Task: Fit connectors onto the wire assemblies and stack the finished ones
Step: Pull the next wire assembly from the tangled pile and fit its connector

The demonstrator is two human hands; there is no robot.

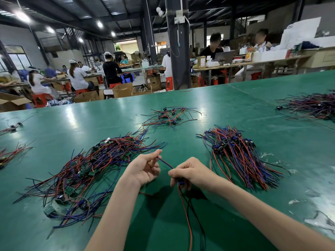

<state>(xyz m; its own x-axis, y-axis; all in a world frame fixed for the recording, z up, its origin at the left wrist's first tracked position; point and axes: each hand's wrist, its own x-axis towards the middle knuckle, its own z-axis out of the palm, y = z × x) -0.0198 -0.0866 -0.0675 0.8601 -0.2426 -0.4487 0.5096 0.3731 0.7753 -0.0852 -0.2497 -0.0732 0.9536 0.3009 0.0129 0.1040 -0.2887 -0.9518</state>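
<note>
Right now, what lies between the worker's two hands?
In the head view, a blue wire stretches from the left hand to the right hand, which grips a blue connector.

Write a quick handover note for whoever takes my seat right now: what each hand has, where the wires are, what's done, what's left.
Left hand: pinches the blue wire.
Right hand: grips the connector; red and black wires hang below it.
Done: stack with connectors on, to the right on the table.
Left: the blue wire seems not yet seated; fit it, then lay this one on the stack. The tangled pile at left appears still to do. A small pile lies farther back; I cannot tell its status.
</note>
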